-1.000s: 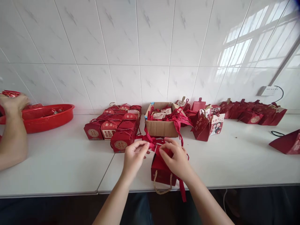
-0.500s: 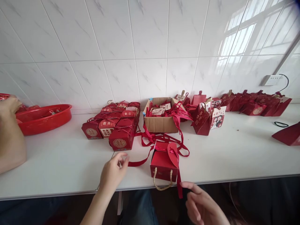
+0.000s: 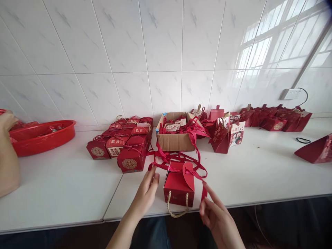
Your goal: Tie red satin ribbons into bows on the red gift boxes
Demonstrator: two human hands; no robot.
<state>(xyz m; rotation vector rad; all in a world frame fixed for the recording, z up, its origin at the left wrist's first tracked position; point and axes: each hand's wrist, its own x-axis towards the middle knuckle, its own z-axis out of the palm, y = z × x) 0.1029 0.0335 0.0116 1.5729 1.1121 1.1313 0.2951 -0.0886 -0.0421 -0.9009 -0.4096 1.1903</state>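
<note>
A small red gift box (image 3: 178,186) with a gold rope handle (image 3: 177,215) stands close to the table's front edge. A red ribbon (image 3: 175,169) threads through its rounded top flap and runs out to both sides. My left hand (image 3: 146,193), left of the box, has the ribbon's left length at its closed fingertips. On the right, my right hand (image 3: 219,216) holds the ribbon's other end, which hangs down by its index finger and thumb. Neither hand touches the box itself.
Behind the box, a cardboard carton (image 3: 176,141) spills ribbons and tags. Finished-looking red boxes (image 3: 132,157) are grouped to its left. Triangular red boxes (image 3: 220,138) stand to the right. Far left are a red basin (image 3: 46,145) and another person's arm (image 3: 9,162).
Both hands have risen and moved toward the box's sides. The ribbon's left length has lifted off the table, and the right end is now raised at my right hand.
</note>
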